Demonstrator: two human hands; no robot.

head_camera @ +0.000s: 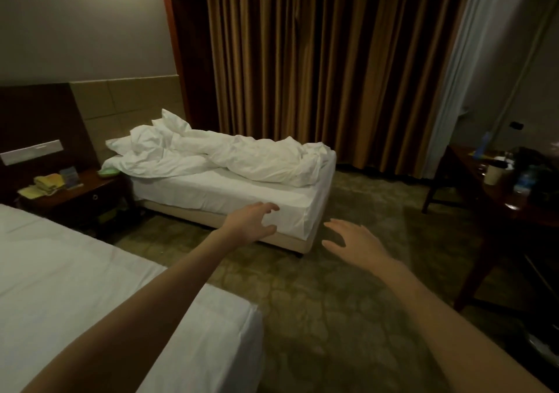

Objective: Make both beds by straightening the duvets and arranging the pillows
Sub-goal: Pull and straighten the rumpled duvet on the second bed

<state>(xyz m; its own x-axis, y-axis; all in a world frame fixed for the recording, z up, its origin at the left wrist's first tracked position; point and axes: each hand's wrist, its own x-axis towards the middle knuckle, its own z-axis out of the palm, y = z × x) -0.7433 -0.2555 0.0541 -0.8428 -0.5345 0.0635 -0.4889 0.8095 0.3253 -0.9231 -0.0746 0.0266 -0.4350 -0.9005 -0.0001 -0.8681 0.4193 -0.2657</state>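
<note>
The far bed point(230, 193) stands by the curtain with a white duvet point(251, 158) bunched in a long crumpled heap along its far side. A white pillow point(119, 144) peeks out at its head end. The near bed point(75, 287) fills the lower left, its white sheet smooth and flat. My left hand point(251, 222) is stretched out in the air toward the far bed's foot corner, fingers spread and slightly bent, holding nothing. My right hand point(355, 246) hovers over the carpet to the right of that corner, fingers spread, empty.
A dark nightstand point(81, 194) with folded yellow cloths and a small card stands between the beds. Brown curtains point(332, 60) hang behind the far bed. A dark wooden desk point(502, 208) with a cup and bottles stands at the right. Patterned carpet point(302, 302) lies between the beds.
</note>
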